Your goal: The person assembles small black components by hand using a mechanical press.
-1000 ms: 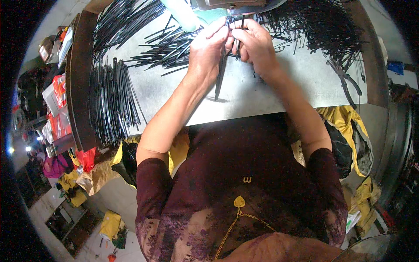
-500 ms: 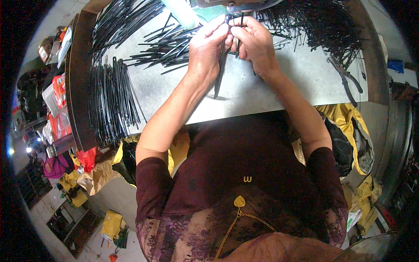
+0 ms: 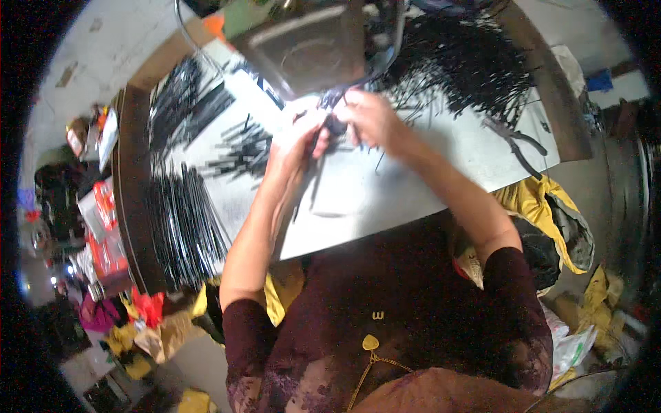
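Black rods (image 3: 329, 127) pinched between left hand (image 3: 297, 138) and right hand (image 3: 372, 118), count unclear, worktable (image 3: 385, 186) far edge, hands nearer dark machine (image 3: 310, 45) than before.

rod bundle (image 3: 182, 230): left on table (image 3: 413, 186) | rod heap (image 3: 461, 65): far right | pliers (image 3: 516, 148): right edge

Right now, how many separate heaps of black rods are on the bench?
3: a neat bundle along the left edge, a loose scatter left of the hands, and a big pile at the far right. More may be hidden behind the grey machine.
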The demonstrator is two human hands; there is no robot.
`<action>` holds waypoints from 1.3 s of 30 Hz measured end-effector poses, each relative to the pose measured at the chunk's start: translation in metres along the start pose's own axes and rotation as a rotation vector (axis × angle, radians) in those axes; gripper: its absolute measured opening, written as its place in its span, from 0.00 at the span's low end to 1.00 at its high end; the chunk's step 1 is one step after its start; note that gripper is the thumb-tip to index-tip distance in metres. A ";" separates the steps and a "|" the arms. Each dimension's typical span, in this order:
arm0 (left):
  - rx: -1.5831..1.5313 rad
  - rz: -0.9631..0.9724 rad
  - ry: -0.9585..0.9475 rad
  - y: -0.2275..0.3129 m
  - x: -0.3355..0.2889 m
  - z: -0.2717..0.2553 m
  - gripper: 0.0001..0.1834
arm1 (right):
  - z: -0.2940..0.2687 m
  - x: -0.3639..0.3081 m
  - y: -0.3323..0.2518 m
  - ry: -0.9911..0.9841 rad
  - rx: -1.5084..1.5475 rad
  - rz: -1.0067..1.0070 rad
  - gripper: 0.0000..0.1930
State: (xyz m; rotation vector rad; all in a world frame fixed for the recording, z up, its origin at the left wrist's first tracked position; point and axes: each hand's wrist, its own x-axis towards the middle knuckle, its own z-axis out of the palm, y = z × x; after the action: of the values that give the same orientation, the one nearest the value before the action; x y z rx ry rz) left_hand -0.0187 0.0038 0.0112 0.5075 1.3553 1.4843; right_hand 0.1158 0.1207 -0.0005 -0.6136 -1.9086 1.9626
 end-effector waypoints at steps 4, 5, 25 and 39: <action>0.052 0.003 0.045 -0.002 -0.004 0.001 0.15 | 0.004 -0.013 0.001 -0.034 0.225 -0.071 0.15; 0.075 -0.029 0.019 0.002 -0.005 0.000 0.15 | -0.002 -0.010 0.008 -0.066 0.214 -0.210 0.13; -0.142 0.013 0.058 -0.026 -0.054 0.015 0.18 | 0.022 -0.026 -0.003 0.008 0.260 0.093 0.15; 0.194 0.100 0.042 -0.025 -0.067 0.023 0.24 | 0.023 -0.046 -0.004 0.171 0.106 0.001 0.13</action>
State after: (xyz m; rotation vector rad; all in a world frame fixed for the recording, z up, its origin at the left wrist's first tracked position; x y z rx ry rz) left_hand 0.0365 -0.0467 0.0152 0.6786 1.5353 1.4584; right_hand 0.1423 0.0771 0.0074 -0.7274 -1.6914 1.9308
